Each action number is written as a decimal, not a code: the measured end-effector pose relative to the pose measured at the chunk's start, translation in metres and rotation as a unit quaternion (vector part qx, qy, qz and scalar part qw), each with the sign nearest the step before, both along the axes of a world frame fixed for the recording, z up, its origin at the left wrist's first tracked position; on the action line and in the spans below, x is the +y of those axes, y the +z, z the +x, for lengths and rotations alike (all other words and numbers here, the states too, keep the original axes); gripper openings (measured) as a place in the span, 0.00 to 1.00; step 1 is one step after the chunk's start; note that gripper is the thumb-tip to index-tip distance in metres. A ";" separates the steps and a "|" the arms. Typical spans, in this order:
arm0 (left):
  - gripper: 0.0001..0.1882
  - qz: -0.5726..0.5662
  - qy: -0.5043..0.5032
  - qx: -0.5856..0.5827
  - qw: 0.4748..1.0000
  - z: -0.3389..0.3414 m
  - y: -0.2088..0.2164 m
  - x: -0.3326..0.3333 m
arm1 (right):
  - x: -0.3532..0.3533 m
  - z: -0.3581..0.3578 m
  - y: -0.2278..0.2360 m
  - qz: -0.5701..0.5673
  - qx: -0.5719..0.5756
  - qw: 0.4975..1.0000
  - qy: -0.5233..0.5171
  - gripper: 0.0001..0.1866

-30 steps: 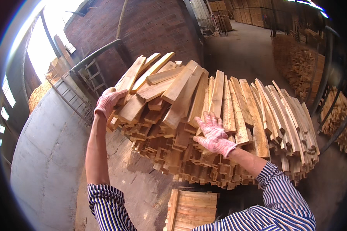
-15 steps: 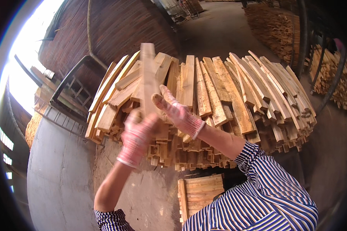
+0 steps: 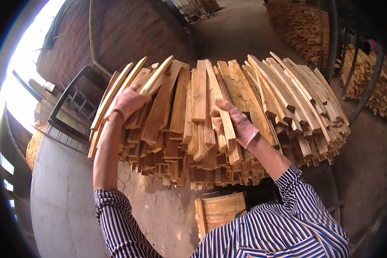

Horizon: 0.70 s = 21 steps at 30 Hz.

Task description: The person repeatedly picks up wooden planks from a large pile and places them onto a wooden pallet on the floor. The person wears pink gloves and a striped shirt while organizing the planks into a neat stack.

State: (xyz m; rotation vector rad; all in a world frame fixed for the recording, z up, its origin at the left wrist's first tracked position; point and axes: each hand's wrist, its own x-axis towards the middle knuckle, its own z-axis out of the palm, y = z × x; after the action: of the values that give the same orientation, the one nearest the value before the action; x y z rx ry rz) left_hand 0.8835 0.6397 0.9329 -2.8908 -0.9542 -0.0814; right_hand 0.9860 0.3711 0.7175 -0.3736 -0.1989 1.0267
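A large heap of sawn wooden strips (image 3: 158, 116) lies before me, their near ends pointing toward my body. My left hand (image 3: 132, 102), in a pink-and-white knitted glove, is closed around the near end of a pale wooden strip (image 3: 160, 74) on the heap's left part. Near the middle, my gloved right hand (image 3: 241, 125) grips another wooden strip (image 3: 214, 86) close to its near end, thumb on one side and fingers on the other. That strip lies slanted over its neighbours. The undersides of both held strips are hidden.
Below the heap, close to my body, is a squared stack of wood (image 3: 223, 208). A grey metal sheet (image 3: 56, 193) covers the left side, beside a black metal frame (image 3: 58, 107). More wood piles (image 3: 367, 81) stand at the far right. A brick wall (image 3: 120, 34) rises behind.
My left hand has moved left and away from me onto a strip. My right hand has shifted right, from open fingers to a grip. The blurred upright strip is no longer held up between them.
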 end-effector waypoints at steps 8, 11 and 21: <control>0.31 -0.322 -0.101 -0.113 0.934 -0.070 -0.046 -0.154 | 0.044 -0.038 0.023 -0.002 0.018 0.998 0.060 0.29; 0.33 -0.276 -0.096 -0.002 0.956 -0.073 -0.049 -0.148 | 0.043 -0.044 0.008 0.082 0.062 0.991 0.091 0.21; 0.56 0.021 0.119 0.104 0.987 -0.017 -0.064 -0.049 | 0.017 -0.049 -0.047 0.251 0.092 0.962 0.053 0.28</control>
State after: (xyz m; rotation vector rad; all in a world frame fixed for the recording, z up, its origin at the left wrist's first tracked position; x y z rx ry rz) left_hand 0.8669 0.5910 0.8685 -2.6572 -1.2285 0.2103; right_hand 0.9369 0.3881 0.6701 0.1957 -0.3040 1.0689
